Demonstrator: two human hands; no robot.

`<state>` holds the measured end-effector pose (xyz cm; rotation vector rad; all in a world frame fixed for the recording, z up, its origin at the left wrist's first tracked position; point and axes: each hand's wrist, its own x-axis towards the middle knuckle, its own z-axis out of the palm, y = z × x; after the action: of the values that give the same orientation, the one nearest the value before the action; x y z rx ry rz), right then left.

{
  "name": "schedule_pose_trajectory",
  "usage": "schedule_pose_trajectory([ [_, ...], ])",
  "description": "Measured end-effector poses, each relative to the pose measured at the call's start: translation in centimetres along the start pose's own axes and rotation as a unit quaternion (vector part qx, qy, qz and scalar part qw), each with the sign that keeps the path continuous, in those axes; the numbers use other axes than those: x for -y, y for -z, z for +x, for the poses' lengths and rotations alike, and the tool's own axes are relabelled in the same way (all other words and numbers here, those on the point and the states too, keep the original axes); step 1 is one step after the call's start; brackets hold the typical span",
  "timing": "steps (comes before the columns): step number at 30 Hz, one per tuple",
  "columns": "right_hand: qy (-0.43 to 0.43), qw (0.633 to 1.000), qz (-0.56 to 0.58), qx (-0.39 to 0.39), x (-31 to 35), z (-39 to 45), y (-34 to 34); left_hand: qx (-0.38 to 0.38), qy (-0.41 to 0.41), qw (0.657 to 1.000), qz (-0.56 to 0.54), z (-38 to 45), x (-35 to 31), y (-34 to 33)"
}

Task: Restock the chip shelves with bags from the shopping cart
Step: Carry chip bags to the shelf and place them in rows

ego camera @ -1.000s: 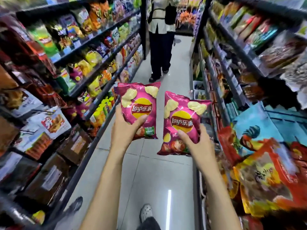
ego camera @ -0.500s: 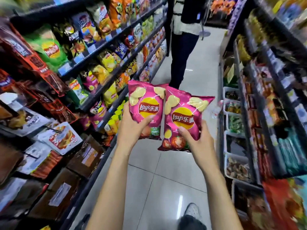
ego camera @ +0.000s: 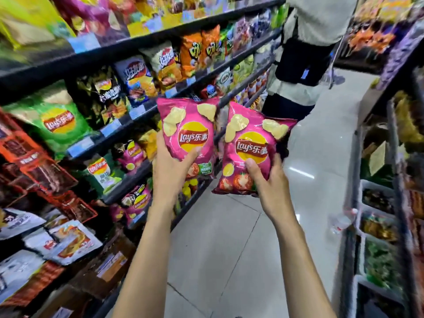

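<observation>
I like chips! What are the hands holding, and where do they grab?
Left hand holds one pink Lay's bag by its lower left part; right hand holds another pink bag by its bottom edge.

Two pink chip bags [ego camera: 188, 136] [ego camera: 250, 150] — upright, side by side (tomato flavour) — beside the chip shelves [ego camera: 146, 109].

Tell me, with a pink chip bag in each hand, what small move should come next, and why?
Probably carry the left hand and its pink bag toward the lower left shelf, where matching pink bags already stand. Both hands grip a bag upright in the aisle, neither shelved yet. The right hand can hold its bag until then.
</observation>
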<state>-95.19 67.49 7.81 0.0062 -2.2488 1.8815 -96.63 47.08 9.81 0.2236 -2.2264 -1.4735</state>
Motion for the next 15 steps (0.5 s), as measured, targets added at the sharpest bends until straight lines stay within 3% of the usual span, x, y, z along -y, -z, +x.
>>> schedule_pose_trajectory([
  [9, 0.058, 0.996, -0.023, 0.067, 1.8, 19.9, -4.1, -0.073, -0.033, 0.996, 0.041, 16.9, -1.2, -4.0],
  [15, 0.124, 0.989, -0.011, 0.076, 6.4, 32.1, -8.7, -0.105, -0.107, 0.988, 0.044, 29.6, -3.6, -4.9],
])
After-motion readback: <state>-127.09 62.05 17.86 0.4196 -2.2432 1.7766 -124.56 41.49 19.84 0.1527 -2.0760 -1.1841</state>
